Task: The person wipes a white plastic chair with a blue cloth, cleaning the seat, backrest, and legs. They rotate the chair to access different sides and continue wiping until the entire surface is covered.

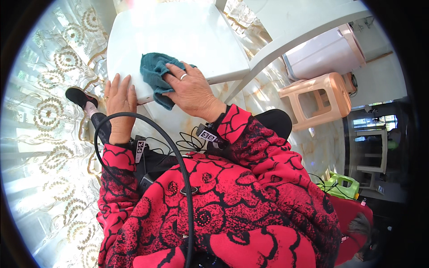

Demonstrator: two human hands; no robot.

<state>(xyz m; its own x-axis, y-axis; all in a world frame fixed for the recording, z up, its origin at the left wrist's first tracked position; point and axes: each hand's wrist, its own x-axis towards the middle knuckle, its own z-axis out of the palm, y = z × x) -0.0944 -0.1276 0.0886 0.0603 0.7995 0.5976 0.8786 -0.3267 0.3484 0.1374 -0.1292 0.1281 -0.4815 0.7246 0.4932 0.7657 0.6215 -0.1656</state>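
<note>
A white chair seat [177, 37] lies before me, brightly lit towards its far side. My right hand [191, 90], with a ring on one finger, presses on a crumpled teal cloth [154, 72] at the seat's near edge. Part of the cloth hangs over that edge. Left of the cloth, my left hand [121, 97] rests with its fingers flat on the seat's near left corner; nothing is held in it. Both wrists carry small strapped devices with printed codes. A black cable loops across my left forearm.
Patterned sheer curtains [50, 134] hang along the left. The chair's curved white frame [268, 57] rises at the right. Beyond it, a peach plastic stool [315, 100] is near a pale pink bin-like container [325, 53]. A green plastic object [340, 186] and part of another person are at lower right.
</note>
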